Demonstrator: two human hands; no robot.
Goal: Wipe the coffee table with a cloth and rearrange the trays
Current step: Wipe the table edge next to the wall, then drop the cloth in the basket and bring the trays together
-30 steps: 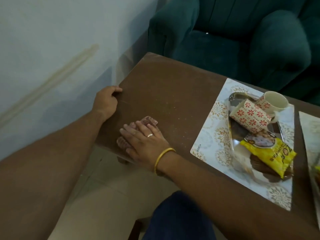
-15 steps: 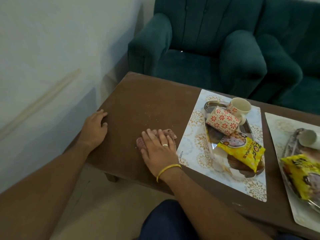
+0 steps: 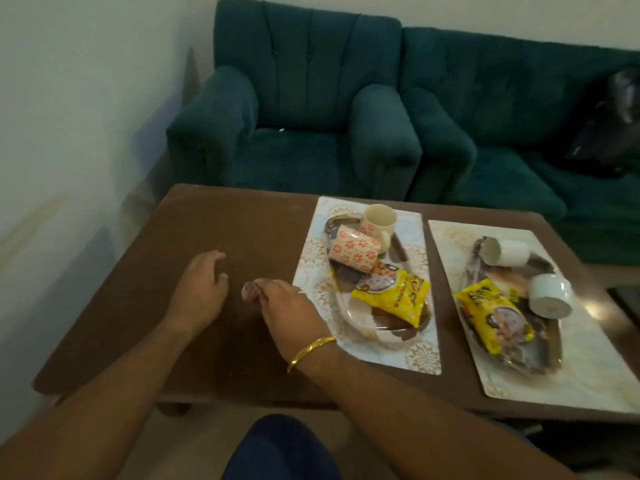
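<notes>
**A:** Where's the cloth point(image 3: 251, 291)?

**B:** It's bunched in the right hand point(image 3: 289, 306), fingers curled round it, on the coffee table point(image 3: 207, 220) just beside the nearer mat point(image 3: 426, 351). The left hand point(image 3: 199, 291) is close by, fingers loosely bent, holding nothing.

**A:** How much is done?

**B:** Wiping seems confined to the bare left end. The middle tray point(image 3: 337, 301) and right-hand tray point(image 3: 550, 356) carry tipped cups point(image 3: 353, 249) and snack packets point(image 3: 391, 296). I'd judge that side and the rearranging remain.
</notes>
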